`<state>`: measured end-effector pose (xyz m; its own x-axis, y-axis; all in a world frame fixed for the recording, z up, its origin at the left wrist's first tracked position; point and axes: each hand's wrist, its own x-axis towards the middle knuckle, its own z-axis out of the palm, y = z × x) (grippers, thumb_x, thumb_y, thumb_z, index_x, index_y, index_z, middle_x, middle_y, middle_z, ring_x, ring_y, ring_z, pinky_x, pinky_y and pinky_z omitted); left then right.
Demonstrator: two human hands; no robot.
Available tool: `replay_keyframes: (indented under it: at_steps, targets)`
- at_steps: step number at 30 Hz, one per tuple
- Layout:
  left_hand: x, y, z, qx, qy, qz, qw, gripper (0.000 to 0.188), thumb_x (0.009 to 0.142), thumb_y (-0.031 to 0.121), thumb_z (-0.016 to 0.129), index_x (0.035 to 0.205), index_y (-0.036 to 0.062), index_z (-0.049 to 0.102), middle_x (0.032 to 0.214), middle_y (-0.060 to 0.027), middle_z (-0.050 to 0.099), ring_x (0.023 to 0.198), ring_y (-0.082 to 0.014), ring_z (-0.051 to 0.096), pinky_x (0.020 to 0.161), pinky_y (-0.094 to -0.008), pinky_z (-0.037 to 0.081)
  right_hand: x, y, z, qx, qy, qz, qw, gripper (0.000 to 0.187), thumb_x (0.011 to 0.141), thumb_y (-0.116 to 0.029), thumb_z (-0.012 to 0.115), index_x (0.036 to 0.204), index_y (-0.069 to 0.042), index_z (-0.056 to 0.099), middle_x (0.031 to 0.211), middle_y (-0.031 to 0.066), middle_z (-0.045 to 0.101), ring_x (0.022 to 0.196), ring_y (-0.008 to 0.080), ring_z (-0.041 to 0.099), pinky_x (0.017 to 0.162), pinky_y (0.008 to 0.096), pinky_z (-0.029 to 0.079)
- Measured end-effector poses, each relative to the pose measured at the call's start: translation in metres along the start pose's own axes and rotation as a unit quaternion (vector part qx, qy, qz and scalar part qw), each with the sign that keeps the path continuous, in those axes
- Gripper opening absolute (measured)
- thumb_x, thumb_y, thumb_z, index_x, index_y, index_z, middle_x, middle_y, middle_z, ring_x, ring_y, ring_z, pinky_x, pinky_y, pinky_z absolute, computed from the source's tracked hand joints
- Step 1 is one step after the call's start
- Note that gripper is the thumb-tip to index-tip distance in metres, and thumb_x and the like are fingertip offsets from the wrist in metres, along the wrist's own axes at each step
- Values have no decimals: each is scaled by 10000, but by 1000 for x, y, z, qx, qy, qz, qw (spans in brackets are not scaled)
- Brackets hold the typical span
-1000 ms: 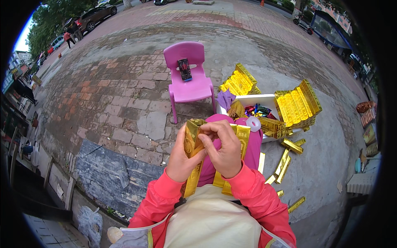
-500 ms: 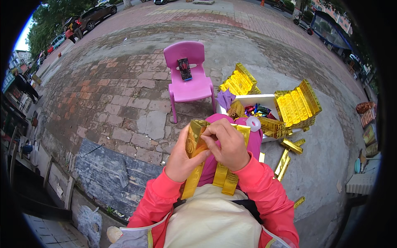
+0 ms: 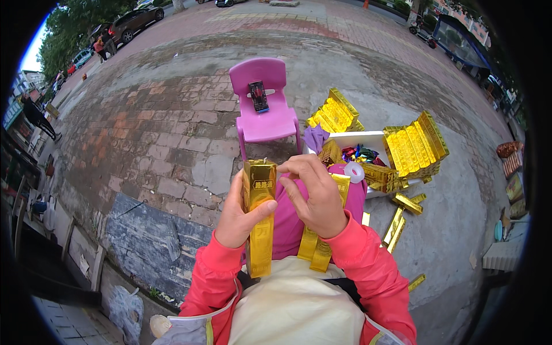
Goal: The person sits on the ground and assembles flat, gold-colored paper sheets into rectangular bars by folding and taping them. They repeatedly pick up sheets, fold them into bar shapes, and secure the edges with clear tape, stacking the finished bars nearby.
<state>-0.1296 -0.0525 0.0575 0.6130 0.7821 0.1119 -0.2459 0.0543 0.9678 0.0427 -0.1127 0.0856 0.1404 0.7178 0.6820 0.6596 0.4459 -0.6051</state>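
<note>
My left hand (image 3: 234,218) is wrapped round a long gold foil paper bar (image 3: 261,241), which stands tilted over my lap with its top end away from me. Close to the bar's upper right edge is my right hand (image 3: 316,198), its thumb and index finger bent and slightly apart, with nothing visible between them. Flat gold foil strips (image 3: 320,254) lie across my magenta-trousered legs under the right hand. A pale roll of tape (image 3: 353,172) rests by my right knee.
A white box (image 3: 353,138) holds colourful foil pieces and gold bars. Stacked gold bars (image 3: 411,149) and another gold stack (image 3: 334,112) stand around it. Loose gold bars (image 3: 393,227) lie on the ground at right. A pink chair (image 3: 265,115) carries a small dark box (image 3: 258,96).
My left hand has moved slightly left and turned the gold bar so its printed face shows. My right hand's fingers have come away from the bar's top and parted.
</note>
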Motion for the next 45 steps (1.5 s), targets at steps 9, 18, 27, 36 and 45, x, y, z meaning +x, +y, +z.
replay_keyframes:
  at_steps: [9, 18, 27, 36, 45]
  targets:
    - [-5, -8, 11, 148, 56, 89, 983, 712, 856, 24, 736, 1452, -6, 347, 1304, -121, 549, 1192, -195, 567, 1027, -341, 457, -7, -12, 24, 54, 97, 79, 991, 129, 875, 40, 691, 983, 10, 627, 895, 104, 622, 735, 190, 624, 675, 296, 512]
    - [-6, -13, 15, 148, 60, 122, 980, 714, 856, -37, 712, 1460, -7, 333, 1280, -130, 575, 1169, -210, 599, 997, -342, 487, -7, -8, 23, 72, 65, 89, 991, 109, 874, 48, 675, 951, 13, 606, 849, 89, 581, 699, 174, 601, 644, 284, 496]
    - [-5, -12, 15, 108, 57, 97, 988, 714, 858, -30, 718, 1459, -6, 334, 1298, -130, 555, 1180, -203, 582, 1005, -341, 481, -6, -7, 23, 98, 58, 95, 989, 109, 875, 24, 670, 948, 8, 590, 843, 82, 562, 698, 172, 592, 643, 287, 493]
    - [0, -11, 0, 77, 84, 56, 992, 757, 860, 16, 744, 1476, 5, 304, 1292, -120, 551, 1164, -202, 583, 998, -337, 479, -3, -1, 14, 179, 113, 76, 974, 116, 870, 43, 611, 922, -2, 517, 884, 94, 531, 709, 155, 591, 641, 267, 500]
    - [-12, -12, -15, 224, 55, 169, 958, 870, 800, 26, 820, 1510, 8, 317, 1341, -151, 552, 1221, -228, 572, 1038, -353, 458, 27, 8, -11, 55, -74, 27, 995, 243, 964, -47, 581, 1193, -21, 656, 1191, 159, 644, 1093, 291, 633, 950, 372, 496]
